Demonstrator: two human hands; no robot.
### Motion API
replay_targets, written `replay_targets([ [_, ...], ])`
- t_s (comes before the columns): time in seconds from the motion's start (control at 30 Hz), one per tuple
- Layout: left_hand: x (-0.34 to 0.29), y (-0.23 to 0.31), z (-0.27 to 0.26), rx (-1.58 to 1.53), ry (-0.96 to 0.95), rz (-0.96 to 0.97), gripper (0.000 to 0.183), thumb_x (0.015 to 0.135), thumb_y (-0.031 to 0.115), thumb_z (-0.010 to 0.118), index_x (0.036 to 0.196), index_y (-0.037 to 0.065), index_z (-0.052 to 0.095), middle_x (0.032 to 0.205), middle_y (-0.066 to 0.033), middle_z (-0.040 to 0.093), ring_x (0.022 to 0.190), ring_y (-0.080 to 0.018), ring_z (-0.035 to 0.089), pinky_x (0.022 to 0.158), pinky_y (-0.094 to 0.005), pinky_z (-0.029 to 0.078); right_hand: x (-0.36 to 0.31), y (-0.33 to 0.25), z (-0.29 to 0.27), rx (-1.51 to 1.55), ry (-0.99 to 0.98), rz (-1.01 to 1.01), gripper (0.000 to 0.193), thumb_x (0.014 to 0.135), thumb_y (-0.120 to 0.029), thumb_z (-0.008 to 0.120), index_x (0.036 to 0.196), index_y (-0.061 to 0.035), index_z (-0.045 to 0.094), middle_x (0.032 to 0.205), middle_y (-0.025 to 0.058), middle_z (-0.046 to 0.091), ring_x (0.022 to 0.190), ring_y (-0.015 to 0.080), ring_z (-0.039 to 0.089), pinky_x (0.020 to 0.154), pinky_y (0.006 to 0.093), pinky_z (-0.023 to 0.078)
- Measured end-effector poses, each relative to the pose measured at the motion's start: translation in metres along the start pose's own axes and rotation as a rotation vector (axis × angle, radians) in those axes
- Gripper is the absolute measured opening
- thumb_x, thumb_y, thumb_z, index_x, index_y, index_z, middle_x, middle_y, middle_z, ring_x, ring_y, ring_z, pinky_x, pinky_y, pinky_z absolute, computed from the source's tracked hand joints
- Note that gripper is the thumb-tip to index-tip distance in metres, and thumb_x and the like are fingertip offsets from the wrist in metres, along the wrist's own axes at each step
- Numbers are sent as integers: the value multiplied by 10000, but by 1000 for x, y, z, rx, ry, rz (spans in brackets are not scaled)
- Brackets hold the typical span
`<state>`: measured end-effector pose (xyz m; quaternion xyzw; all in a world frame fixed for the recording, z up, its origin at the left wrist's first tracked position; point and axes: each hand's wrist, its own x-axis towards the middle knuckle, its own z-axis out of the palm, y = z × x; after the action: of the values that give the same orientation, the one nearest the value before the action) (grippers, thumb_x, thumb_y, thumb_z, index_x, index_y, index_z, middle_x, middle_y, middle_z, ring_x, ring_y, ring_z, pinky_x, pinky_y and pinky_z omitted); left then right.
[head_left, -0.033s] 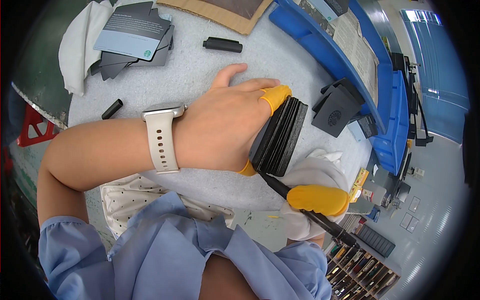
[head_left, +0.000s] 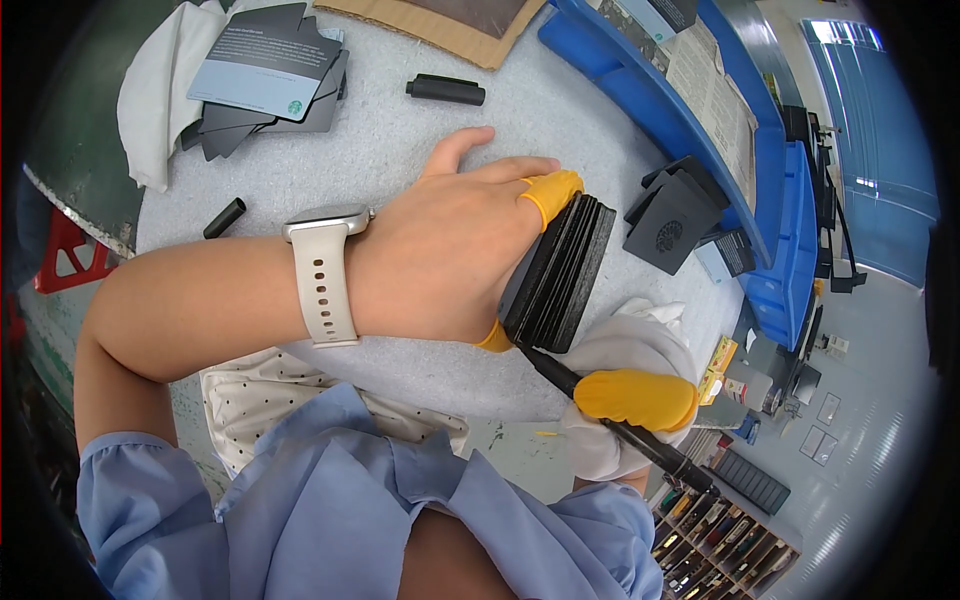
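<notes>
My left hand (head_left: pixel 445 250), with yellow finger covers and a pale watch strap at the wrist, grips a thick stack of dark cards (head_left: pixel 563 275). The stack is tilted so that its black edges face up and to the right. My right hand (head_left: pixel 632 395) is in a white covering, with a yellow cover on one digit. It is closed around a black marker pen (head_left: pixel 655 445). The pen's tip end meets the near corner of the stack; whether it touches cannot be told. Most fingers of this hand are hidden.
A fanned pile of grey cards (head_left: pixel 265 75) lies far left beside a white cloth (head_left: pixel 165 95). A black cap (head_left: pixel 225 218) and a thick black marker-like piece (head_left: pixel 445 90) rest on the pale padded table. Dark cards (head_left: pixel 675 220) lie right, by a blue tray (head_left: pixel 745 190).
</notes>
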<state>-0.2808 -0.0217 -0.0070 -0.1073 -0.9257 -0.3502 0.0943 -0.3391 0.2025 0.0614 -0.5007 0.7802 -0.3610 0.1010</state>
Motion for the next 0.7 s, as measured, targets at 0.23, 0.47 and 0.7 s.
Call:
replay_targets([
  [0.23, -2, 0, -2, 9, -14, -16, 1015, 554, 266, 942, 1410, -3, 468, 1456, -215, 515, 1405, -307, 467, 1205, -560, 171, 3, -3, 15, 1, 90, 60, 337, 691, -337, 811, 887, -74, 731, 862, 86, 677, 807, 296, 662, 739, 402, 509],
  [0.47, -3, -1, -2, -3, -19, -18, 1040, 540, 290, 954, 1410, -6, 467, 1456, -216, 515, 1404, -304, 467, 1205, -563, 168, 11, -4, 24, 72, 214, 177, 352, 688, -368, 751, 750, -25, 700, 685, 82, 616, 636, 247, 589, 634, 358, 448],
  [0.7, -2, -1, -1, -2, -4, -12, 1029, 553, 300, 949, 1410, -5, 468, 1455, -214, 518, 1403, -299, 469, 1203, -562, 174, 12, -6, 17, 118, 210, 212, 303, 658, -295, 768, 757, -19, 693, 672, 73, 606, 613, 238, 568, 601, 346, 424],
])
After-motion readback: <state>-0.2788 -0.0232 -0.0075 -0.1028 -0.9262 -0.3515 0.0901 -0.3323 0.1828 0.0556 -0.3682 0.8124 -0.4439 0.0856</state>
